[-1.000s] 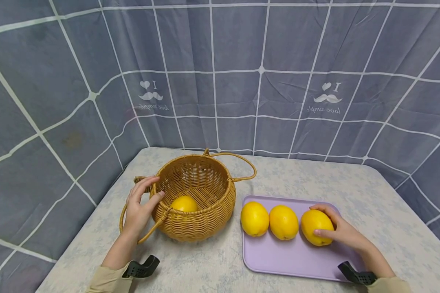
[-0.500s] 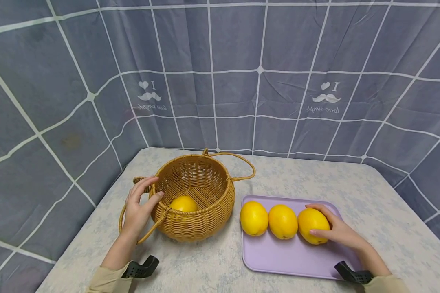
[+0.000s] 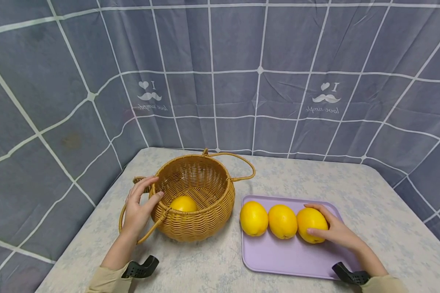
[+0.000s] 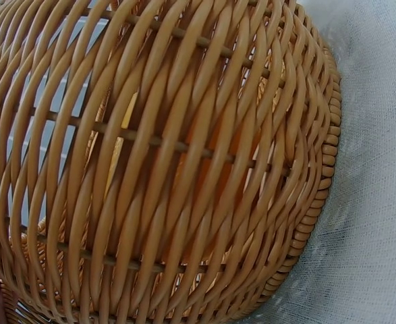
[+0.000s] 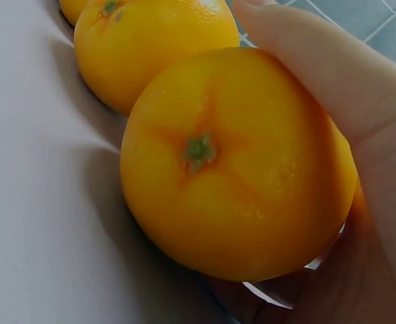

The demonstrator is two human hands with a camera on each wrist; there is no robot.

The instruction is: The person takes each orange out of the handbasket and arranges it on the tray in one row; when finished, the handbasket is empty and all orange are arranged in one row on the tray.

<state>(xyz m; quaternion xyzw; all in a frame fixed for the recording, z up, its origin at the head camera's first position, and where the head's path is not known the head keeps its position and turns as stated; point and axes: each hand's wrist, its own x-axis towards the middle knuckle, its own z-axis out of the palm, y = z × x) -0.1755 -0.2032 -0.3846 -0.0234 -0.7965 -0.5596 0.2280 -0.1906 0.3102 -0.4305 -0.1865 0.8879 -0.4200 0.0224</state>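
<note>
My right hand [image 3: 339, 232] has its thumb and fingers round the rightmost orange [image 3: 311, 224], which sits on a lilac tray [image 3: 278, 258]. In the right wrist view this orange [image 5: 231, 169] shows its green stem end and presses close to its neighbour. Two more oranges, the middle one [image 3: 282, 221] and the left one [image 3: 254, 218], stand in a row beside it. My left hand [image 3: 137, 209] holds the left rim of a round wicker basket [image 3: 201, 224], thumb and fingertips over the edge. One orange [image 3: 183, 204] lies inside the basket.
Two looped basket handles stick out, one handle [image 3: 254, 171] to the right and one [image 3: 152, 231] to the front left. The pale patterned table [image 3: 190, 268] ends at a grey checked curtain [image 3: 238, 93] behind and at the sides.
My right hand has shifted slightly left with the orange, bringing it up against the middle one. The left hand and basket hold the same place.
</note>
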